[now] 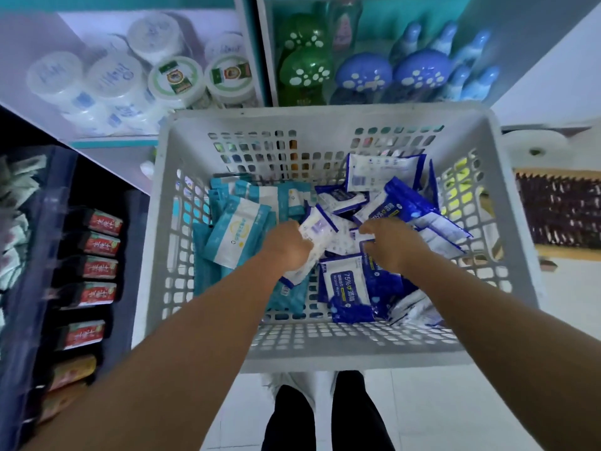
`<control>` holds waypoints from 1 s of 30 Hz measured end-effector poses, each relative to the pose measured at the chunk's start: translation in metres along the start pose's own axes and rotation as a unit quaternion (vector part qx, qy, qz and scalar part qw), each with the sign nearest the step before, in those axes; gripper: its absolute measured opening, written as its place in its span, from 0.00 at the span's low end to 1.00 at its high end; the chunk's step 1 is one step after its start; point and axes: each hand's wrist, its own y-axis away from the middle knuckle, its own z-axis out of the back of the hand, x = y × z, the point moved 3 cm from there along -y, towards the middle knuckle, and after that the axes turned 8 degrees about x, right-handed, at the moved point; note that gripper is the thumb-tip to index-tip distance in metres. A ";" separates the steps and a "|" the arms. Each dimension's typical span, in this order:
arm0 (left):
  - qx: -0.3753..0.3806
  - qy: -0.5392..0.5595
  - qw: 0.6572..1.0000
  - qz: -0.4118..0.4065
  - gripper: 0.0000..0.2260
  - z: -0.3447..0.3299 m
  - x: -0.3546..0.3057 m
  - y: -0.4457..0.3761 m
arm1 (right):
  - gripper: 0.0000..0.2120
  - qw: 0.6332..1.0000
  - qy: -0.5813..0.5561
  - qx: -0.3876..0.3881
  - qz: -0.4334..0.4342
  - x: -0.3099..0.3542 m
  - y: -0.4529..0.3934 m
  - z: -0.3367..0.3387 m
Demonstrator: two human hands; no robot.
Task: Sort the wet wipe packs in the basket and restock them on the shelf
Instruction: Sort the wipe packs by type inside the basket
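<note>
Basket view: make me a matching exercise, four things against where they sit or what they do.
Things:
1. teal packs
2. dark blue packs
3. left hand
4. red-labelled packets

Places or states:
A. in a dark bin outside the basket, on the left
B. left side of the basket
C. right side of the basket
D. grips a white and blue pack

Pairs: 1-B, 2-C, 3-D, 4-A
</note>
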 end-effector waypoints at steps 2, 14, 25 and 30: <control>0.047 0.003 0.999 0.027 0.08 -0.009 0.005 0.005 | 0.16 0.998 0.054 -0.024 -0.019 -0.012 0.011 -0.003; 0.059 0.025 0.988 -0.141 0.08 -0.058 -0.082 0.008 | 0.09 0.994 -0.106 0.003 -0.013 -0.032 0.034 0.005; 0.027 -0.327 0.925 -0.193 0.32 -0.100 -0.100 0.003 | 0.21 0.982 0.184 -0.028 -0.001 -0.049 0.031 -0.016; 0.031 -0.355 0.918 -0.174 0.28 -0.090 -0.098 0.009 | 0.19 0.976 0.214 -0.011 0.037 -0.052 0.031 -0.014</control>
